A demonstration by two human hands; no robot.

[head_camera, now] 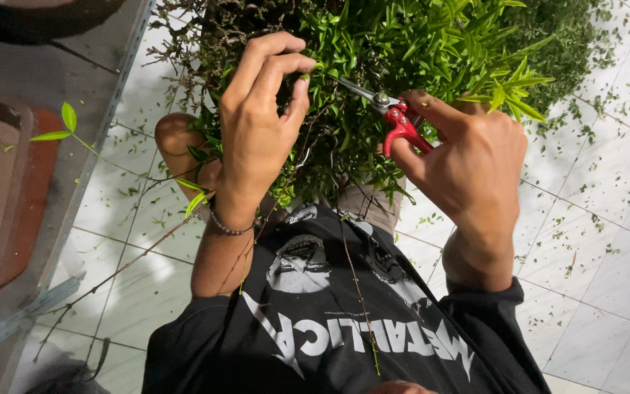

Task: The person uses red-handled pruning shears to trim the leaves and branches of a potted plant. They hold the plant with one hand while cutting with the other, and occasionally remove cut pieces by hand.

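Observation:
A bushy green plant (402,44) with small narrow leaves fills the top middle of the head view. My left hand (257,124) reaches into its foliage and pinches a thin twig between thumb and fingers. My right hand (468,160) grips red-handled pruning scissors (395,117), their metal blades pointing left into the leaves toward the left hand's fingers. A beaded bracelet (227,226) circles my left wrist. My black printed shirt (329,321) and a bare knee (173,135) show below the plant.
White tiled floor (592,219) littered with small leaf clippings lies around the plant. A grey metal shelf frame (45,219) with a reddish-brown planter tray (1,197) stands at the left. A thin bare branch (133,259) trails over the floor.

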